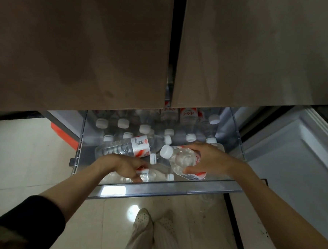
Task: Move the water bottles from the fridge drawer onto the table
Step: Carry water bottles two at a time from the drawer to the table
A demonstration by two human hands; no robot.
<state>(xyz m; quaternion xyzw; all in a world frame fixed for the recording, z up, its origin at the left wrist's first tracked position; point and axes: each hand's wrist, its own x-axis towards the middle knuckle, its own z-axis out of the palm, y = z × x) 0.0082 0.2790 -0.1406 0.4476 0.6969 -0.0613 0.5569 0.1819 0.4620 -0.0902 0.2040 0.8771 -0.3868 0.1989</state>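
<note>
While the clear plastic water bottle with the white cap and red-and-white label (181, 161) is lifted a little above the others at about four o'clock in the pulled-out clear fridge drawer (165, 186), our right hand (207, 160) wraps it around the label end, fingers over the top and thumb beneath. Our left hand (127, 167) reaches in at about seven o'clock and closes its fingers on a second clear bottle lying flat (150, 175) against the drawer's front wall. A third bottle (131, 146) lies across the pile at ten o'clock, and further bottles stand upright (123, 123) in rows toward twelve o'clock, under the two brown fridge doors (77, 43).

No worktop is in view, so both bottles have the whole trip ahead. We judge the risks thus: the thin, likely cold and damp plastic could slip from a one-handed hold; drawing the low bottle out could roll the loose ones lying on it; and the neck or cap could catch the drawer's front rim, knocking a bottle onto the glossy tiled floor (18, 151) near our feet.
</note>
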